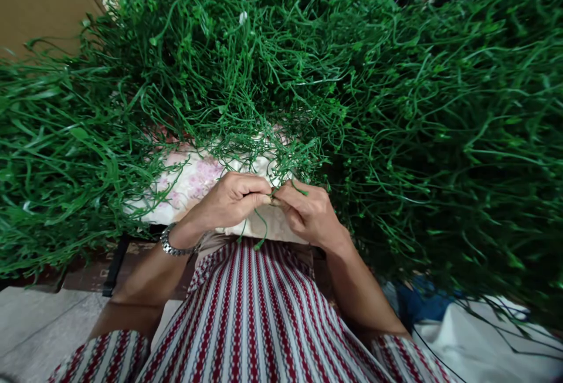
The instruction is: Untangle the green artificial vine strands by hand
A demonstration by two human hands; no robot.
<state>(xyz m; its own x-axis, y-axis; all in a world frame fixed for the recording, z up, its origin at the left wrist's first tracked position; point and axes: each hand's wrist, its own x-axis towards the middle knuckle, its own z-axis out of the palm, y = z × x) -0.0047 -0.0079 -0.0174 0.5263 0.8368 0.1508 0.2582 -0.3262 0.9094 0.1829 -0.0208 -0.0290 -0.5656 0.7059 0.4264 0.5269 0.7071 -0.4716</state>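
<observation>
My left hand (235, 198), with a metal watch band at the wrist, pinches thin green plastic-looking stems (260, 219) between thumb and forefinger. Against it, fingertips nearly touching, my right hand (305, 207) is closed on the same stems. Some curly ends stick up beyond the fingers and a few hang down toward my lap. The exact point where the fingers meet is partly hidden. Beneath both hands lies a pale cloth (193, 186) with pink flowers. A big heap of curly green artificial-looking stems (264, 66) spreads just beyond the hands.
More green stems (461, 154) pile up on the right, and another mass (61, 160) fills the left. A brown board (39, 7) stands at the upper left. White sheeting (484, 342) and blue fabric (422, 301) lie at the lower right. Pale floor tiles (48, 324) show at the lower left.
</observation>
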